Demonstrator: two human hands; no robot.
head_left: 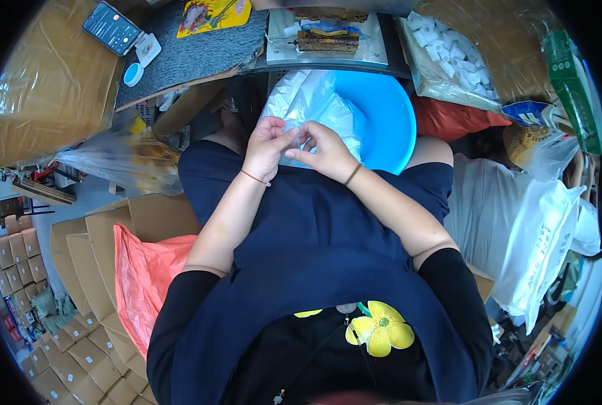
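Dark navy top, black sleeves pushed up past the elbows, yellow flower print, thin red and brown wristbands

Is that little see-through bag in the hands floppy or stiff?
Probably floppy: the clear plastic bag looks thin and crinkled between the left hand and right hand. Likely very light and a bit slippery too, since fingertips alone pinch it.

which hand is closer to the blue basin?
Right. The right hand sits at the blue basin's near rim, overlapping its edge in the head view. The left hand is farther left, beside the white plastic bag. Both pinch a small clear bag.
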